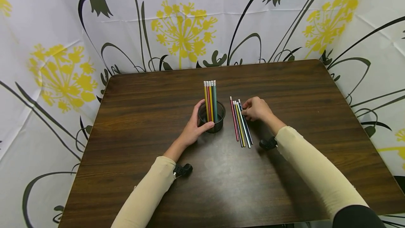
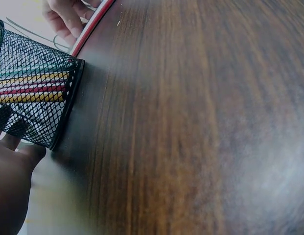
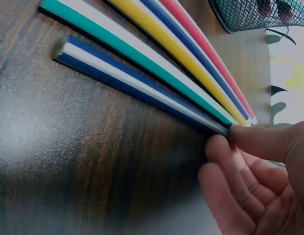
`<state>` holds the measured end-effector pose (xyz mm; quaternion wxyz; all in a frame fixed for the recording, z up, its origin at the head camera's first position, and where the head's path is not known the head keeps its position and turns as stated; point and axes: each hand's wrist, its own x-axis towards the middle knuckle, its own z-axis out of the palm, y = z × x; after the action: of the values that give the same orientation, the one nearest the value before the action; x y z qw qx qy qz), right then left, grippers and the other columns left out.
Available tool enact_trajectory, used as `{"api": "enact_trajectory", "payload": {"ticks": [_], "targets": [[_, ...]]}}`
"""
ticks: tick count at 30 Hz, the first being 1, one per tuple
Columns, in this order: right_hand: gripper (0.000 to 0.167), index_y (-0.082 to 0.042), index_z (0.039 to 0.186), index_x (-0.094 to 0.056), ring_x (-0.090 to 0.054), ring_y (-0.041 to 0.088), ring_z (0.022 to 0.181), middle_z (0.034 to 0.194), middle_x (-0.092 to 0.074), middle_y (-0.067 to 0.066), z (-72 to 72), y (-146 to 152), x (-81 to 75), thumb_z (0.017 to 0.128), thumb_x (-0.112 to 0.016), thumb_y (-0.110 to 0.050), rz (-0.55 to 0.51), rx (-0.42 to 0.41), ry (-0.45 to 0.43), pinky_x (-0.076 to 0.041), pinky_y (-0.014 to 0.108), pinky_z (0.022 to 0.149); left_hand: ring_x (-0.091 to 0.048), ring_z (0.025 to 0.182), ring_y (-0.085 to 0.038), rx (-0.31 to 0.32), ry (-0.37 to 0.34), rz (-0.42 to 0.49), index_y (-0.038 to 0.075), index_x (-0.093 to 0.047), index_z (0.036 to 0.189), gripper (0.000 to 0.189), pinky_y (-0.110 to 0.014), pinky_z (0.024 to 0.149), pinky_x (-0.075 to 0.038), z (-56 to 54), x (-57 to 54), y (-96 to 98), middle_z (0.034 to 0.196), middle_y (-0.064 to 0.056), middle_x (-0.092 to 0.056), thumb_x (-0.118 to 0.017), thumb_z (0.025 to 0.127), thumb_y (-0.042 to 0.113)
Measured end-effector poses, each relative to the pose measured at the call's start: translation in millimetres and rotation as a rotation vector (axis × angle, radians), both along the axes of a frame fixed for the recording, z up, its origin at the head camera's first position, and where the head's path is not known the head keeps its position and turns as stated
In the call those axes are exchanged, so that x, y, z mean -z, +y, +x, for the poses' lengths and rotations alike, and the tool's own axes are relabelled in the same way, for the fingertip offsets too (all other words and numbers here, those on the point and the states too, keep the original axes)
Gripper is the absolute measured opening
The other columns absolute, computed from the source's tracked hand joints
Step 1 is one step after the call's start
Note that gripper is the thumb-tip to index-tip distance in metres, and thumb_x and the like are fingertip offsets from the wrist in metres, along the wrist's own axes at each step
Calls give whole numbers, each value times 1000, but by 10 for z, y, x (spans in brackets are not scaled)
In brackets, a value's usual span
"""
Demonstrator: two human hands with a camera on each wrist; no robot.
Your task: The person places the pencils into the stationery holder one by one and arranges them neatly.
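Note:
A black mesh pencil cup [image 1: 218, 126] stands upright on the table, with several pencils [image 1: 210, 97] in yellow, red and green inside, eraser ends up. My left hand [image 1: 193, 126] holds the cup's side, thumb at the front and fingers around the left. To the right of the cup lies a loose row of striped pencils [image 1: 239, 126] in red, blue, yellow and green with white. At the row's right side my right hand [image 1: 257, 110] pinches the far end of a blue-and-white striped pencil [image 3: 142, 90] between thumb and forefinger. That pencil's near end lies close to the tabletop.
The brown wood-grain table [image 1: 142, 115] extends around both hands. Behind it and at its sides hangs a white cloth [image 1: 227, 27] printed with yellow and grey-green flowers. A small black wrist camera [image 1: 268, 143] sits under the right forearm, another [image 1: 183, 170] beside the left.

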<state>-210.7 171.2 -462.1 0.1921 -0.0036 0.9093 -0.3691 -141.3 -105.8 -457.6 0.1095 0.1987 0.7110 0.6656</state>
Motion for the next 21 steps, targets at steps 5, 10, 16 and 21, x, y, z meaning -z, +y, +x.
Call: {"api": "enact_trajectory", "payload": {"ticks": [5,10,16,21], "targets": [[19,-10,100,-68,-66,16,58,66,-69,3,39,-52,-88,86,-72,-22,202,13,9,-51,36,61,-35,136,-34,-6,3,4,19,-14,155,82,-58,110,-25,-32,96,-6,153,-15,-28,-66,93,7],[19,-12,98,-69,-64,14,56,61,-67,-1,61,-101,-116,84,-72,-25,302,20,53,-48,42,68,-35,134,-40,-2,15,-3,9,-13,155,81,-62,108,-25,3,-21,3,151,-22,-28,-64,93,6],[16,-12,93,-70,-63,17,57,58,-65,-1,63,-115,-108,81,-69,-23,322,35,93,-48,42,66,-31,136,-39,-11,9,-36,10,-12,155,81,-62,108,-25,17,-52,4,154,-20,-23,-63,92,4],[21,-11,97,-70,-64,23,69,73,-69,4,61,-87,-160,81,-69,-24,295,70,111,-48,42,68,-30,137,-37,-12,6,-47,11,-12,155,81,-62,109,-25,24,-53,7,154,-19,-22,-64,93,5]]}}
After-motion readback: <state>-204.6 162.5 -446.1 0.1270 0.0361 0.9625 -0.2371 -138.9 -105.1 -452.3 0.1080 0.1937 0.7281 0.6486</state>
